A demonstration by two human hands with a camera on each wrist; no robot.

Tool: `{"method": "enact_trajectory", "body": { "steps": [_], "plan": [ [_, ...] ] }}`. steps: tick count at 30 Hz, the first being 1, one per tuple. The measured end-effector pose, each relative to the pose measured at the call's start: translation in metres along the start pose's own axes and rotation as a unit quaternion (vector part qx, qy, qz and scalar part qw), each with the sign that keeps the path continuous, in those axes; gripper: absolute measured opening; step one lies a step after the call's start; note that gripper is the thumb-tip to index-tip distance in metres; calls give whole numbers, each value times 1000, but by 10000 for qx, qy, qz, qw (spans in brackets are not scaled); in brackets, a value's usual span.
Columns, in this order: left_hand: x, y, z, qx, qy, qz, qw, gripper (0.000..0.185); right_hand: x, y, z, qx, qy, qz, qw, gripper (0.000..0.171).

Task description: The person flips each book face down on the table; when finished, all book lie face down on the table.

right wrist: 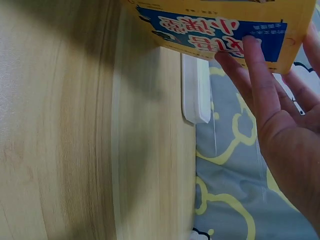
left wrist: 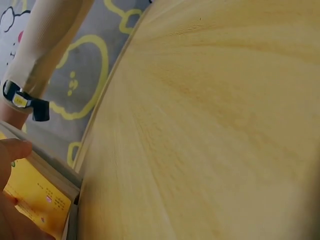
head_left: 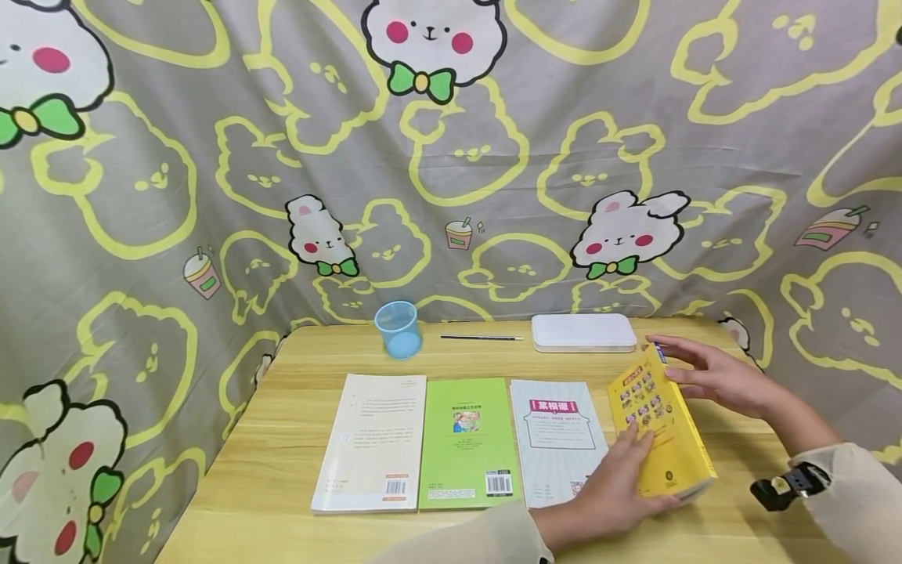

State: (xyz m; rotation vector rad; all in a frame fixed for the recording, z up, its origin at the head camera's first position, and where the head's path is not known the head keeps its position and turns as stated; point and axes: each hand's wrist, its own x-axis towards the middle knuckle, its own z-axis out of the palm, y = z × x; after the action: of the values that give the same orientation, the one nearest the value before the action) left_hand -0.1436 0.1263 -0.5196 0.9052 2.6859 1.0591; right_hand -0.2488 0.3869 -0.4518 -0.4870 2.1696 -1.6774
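A yellow book (head_left: 644, 415) is tilted up at the right of the table, back cover facing left. My left hand (head_left: 613, 482) grips its lower left part, fingers on the back cover and thumb at the bottom edge. In the left wrist view the book's page edges show beside a digit (left wrist: 15, 150). My right hand (head_left: 719, 380) is at the far right side of the book. Its fingers (right wrist: 262, 87) lie nearly straight against the front cover, near a blue title panel (right wrist: 272, 42).
Left of the yellow book lie a pale blue book (head_left: 557, 462), a green book (head_left: 468, 462) and a cream book (head_left: 369, 454) in a row. Behind them stand a blue mesh cup (head_left: 402, 341), a thin dark pencil or brush (head_left: 479, 338) and a white case (head_left: 583, 333). A patterned curtain (head_left: 486, 188) hangs behind.
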Motion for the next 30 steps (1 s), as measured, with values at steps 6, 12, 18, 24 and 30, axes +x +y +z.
{"method": "enact_trajectory", "body": {
  "steps": [6,12,18,24,30],
  "plan": [
    [0,0,0,219,-32,75,9997,89,-3,4,-6,428,-229,-120,9987,61],
    [0,1,0,364,-75,88,9993,87,-4,10,-11,759,-529,-214,9955,63],
    [1,3,2,523,-175,63,9985,87,-6,11,-13,723,-601,-206,9954,65],
    [2,4,4,922,-290,19,9953,86,-8,12,-16,636,-629,-138,9959,66],
    [5,2,6,1307,-577,82,9897,82,-10,16,-19,268,-416,179,9986,69]
  ]
}}
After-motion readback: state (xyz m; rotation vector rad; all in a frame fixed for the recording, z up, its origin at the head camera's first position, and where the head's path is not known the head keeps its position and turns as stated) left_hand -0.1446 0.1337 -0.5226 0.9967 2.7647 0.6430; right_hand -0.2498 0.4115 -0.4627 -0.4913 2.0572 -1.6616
